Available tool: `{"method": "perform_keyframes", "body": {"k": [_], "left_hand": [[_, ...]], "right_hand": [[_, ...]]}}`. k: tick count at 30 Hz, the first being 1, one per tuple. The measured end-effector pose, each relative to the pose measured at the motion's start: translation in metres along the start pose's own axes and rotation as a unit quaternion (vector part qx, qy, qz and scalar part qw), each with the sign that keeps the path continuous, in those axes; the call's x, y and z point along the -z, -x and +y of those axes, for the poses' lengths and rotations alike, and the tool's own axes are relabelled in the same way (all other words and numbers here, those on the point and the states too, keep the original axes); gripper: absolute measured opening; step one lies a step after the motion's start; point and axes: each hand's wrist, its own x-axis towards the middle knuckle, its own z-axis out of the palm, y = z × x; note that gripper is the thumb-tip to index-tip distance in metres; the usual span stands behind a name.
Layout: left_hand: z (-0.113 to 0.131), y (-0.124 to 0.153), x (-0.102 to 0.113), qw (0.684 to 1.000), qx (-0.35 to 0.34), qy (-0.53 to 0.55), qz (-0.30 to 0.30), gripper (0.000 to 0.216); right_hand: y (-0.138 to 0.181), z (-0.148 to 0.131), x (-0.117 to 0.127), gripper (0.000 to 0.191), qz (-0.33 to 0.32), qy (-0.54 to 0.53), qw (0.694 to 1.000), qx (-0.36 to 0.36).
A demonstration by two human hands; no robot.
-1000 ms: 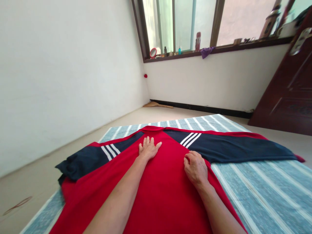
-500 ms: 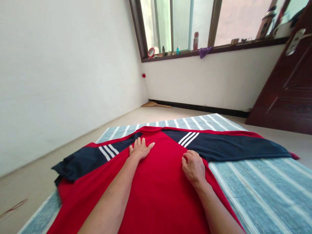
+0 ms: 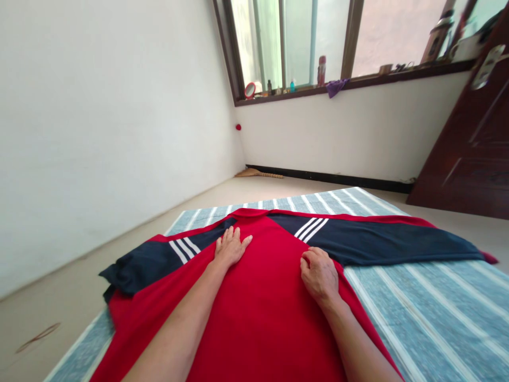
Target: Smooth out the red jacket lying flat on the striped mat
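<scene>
A red long-sleeved sports top point(image 3: 262, 297) with dark navy sleeves and white triple stripes lies spread out before me. Its left sleeve point(image 3: 139, 262) is bunched at the end, while the right sleeve point(image 3: 393, 244) stretches out straight. My left hand point(image 3: 231, 247) rests flat on the upper chest, fingers spread, just below the collar point(image 3: 250, 213). On the other side, my right hand point(image 3: 320, 273) lies curled on the red cloth near the right armpit. Its fingertips are turned under, so whether they pinch any fabric is hidden.
The top lies on a blue-and-white striped sheet point(image 3: 433, 307). A white wall point(image 3: 119, 106) stands to the left and a dark red door point(image 3: 457, 154) to the right. A broom point(image 3: 258, 173) lies on the floor. Bottles and a round mirror point(image 3: 250, 90) line the windowsill.
The whole view has shifted slightly, so everything sits a little further right and lower. Both hands keep nearly the same places on the top.
</scene>
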Motion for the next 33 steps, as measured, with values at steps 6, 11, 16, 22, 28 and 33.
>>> {"method": "perform_keyframes", "body": {"k": [6,11,16,22,28,33], "left_hand": [[-0.010,0.005,-0.003,0.999,0.036,-0.007,-0.002,0.079],[-0.012,0.003,-0.006,0.999,0.043,0.002,-0.027,0.080],[-0.011,0.004,-0.007,0.999,0.045,0.003,-0.024,0.081],[-0.011,0.007,-0.008,0.999,0.039,0.003,-0.006,0.077],[-0.010,0.008,-0.006,0.999,0.037,0.007,0.000,0.075],[-0.009,0.010,0.006,0.999,0.024,0.006,0.041,0.060]], "right_hand": [[0.000,0.000,0.000,0.021,-0.003,0.000,1.000,0.000],[0.001,0.002,-0.001,0.021,-0.003,0.000,1.000,0.000],[0.001,0.003,-0.003,0.021,0.002,0.005,1.000,0.003],[0.002,0.003,-0.004,0.022,0.002,0.003,1.000,0.005],[0.002,0.003,-0.004,0.021,0.000,0.005,1.000,0.004],[0.004,0.003,-0.005,0.021,-0.001,0.007,1.000,0.004]]}}
